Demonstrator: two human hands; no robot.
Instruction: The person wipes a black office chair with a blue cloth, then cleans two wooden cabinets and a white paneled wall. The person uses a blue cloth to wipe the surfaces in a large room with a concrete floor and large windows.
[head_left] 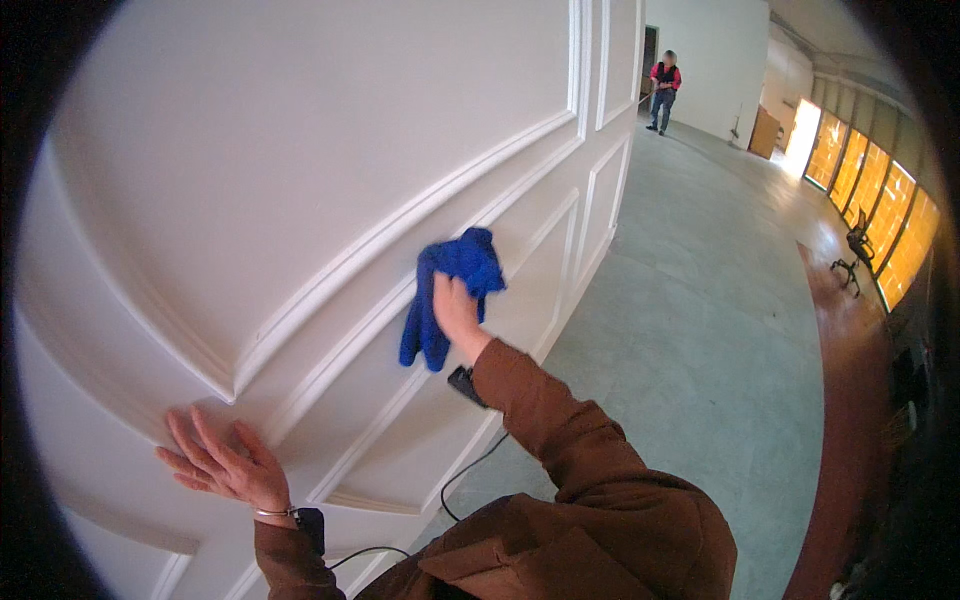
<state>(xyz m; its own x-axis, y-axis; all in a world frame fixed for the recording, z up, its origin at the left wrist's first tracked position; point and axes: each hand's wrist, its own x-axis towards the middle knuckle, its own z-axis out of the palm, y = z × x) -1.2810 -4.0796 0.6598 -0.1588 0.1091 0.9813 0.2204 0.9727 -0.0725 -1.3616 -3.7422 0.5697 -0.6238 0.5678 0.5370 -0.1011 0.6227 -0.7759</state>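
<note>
A blue cloth (466, 258) is bunched under my right hand (456, 310), which presses it against the raised moulding of a white panelled wall (400, 120). One end of the cloth hangs down to the left of the hand. The fingers are closed on the cloth and partly hidden by it. Lower left, my left hand (228, 462) lies against the same wall with its fingers spread, just below a corner of the moulding, holding nothing. A bracelet and a black device (311, 528) sit on my left wrist; another black device (466, 385) is at my right wrist.
A black cable (462, 478) loops between my arms. Grey floor (700, 300) stretches along the wall to the right. Far off stands a person (665, 90) in a red and black top. A black office chair (853, 255) stands by yellow-lit windows (868, 185) at right.
</note>
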